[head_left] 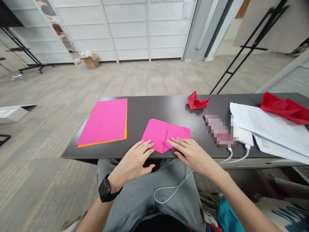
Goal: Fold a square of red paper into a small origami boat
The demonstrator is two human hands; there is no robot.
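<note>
A folded sheet of pink paper (157, 132) lies on the dark table close to its front edge, with a crease running down its middle. My left hand (135, 159) rests its fingertips flat on the paper's lower left corner, the thumb held apart. On the lower right part lies my right hand (189, 153), fingers stretched out over a folded flap. Both hands press from above and grip nothing. A black watch sits on my left wrist.
Pink sheets (106, 120) lie over an orange sheet (126, 130) on the left. At right are a red folded paper boat (198, 102), a blurred phone (220, 130), a white power bank (245, 136) with cables, printed papers (251, 119) and another red folded paper (286, 108).
</note>
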